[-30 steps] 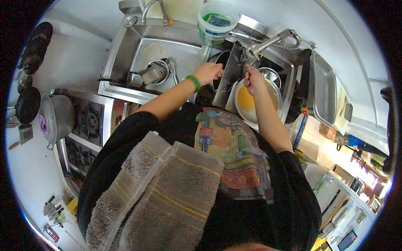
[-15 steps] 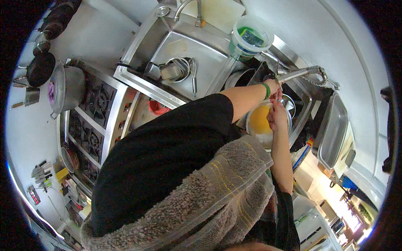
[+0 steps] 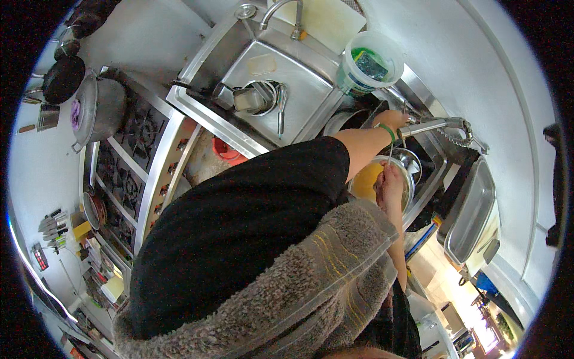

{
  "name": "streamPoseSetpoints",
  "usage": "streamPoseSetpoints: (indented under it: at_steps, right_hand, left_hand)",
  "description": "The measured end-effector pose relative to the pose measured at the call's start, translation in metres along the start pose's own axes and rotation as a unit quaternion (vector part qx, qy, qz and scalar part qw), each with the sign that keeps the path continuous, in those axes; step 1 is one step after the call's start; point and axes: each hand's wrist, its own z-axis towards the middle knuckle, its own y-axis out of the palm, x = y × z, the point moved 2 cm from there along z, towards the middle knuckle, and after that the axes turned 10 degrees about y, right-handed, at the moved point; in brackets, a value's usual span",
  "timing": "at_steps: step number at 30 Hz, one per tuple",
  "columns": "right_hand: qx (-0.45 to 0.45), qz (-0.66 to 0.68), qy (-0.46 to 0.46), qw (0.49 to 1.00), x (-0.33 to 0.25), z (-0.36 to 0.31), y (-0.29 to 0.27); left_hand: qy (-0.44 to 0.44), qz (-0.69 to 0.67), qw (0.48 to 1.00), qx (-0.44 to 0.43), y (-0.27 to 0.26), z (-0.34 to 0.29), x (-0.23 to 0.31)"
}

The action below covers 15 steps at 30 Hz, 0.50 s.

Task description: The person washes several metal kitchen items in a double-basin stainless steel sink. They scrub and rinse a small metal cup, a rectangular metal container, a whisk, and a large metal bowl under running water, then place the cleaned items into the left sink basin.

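Left hand point(image 3: 393, 119) is up beside the swing faucet point(image 3: 433, 125), fingers partly hidden there; can't tell if it grips. Right hand point(image 3: 390, 184) sits over the near-right part of the pot point(image 3: 409, 191), fingers curled in under a thin pale line; too small to tell rod from water, so can't call its grip either. Pot is in the right basin point(image 3: 431, 186), round, with yellow contents point(image 3: 365, 178). Tight working room: steel basin wall close to the right, shiny round pan point(image 3: 411, 160) just beside the pot, faucet overhead, left forearm crossing the near-left side. Left basin is wider: brushed steel floor shows right of the wire whisk point(image 3: 281, 110), which lies beside a round container of blocky metal pieces point(image 3: 253, 98). Translucent plastic bucket point(image 3: 351, 84), green inside, stands at the back between basins. Deep rectangular metal pan point(image 3: 472, 215), rounded corners, right of the sink. Looped-pile grey towel point(image 3: 311, 263) hangs near the pot's front edge.
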Motion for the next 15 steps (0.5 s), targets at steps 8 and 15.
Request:
streamPoseSetpoints:
  at_steps: [8, 15]
  right_hand:
    - [0.096, -0.061, -0.034, 0.993, -0.001, 0.037, 0.007]
    - [0.029, -0.083, -0.008, 0.996, -0.012, 0.058, 0.037]
  left_hand:
    - [0.166, -0.026, 0.969, 0.179, 0.0, -0.036, -0.028]
    - [0.347, 0.169, 0.915, -0.115, 0.001, -0.024, -0.073]
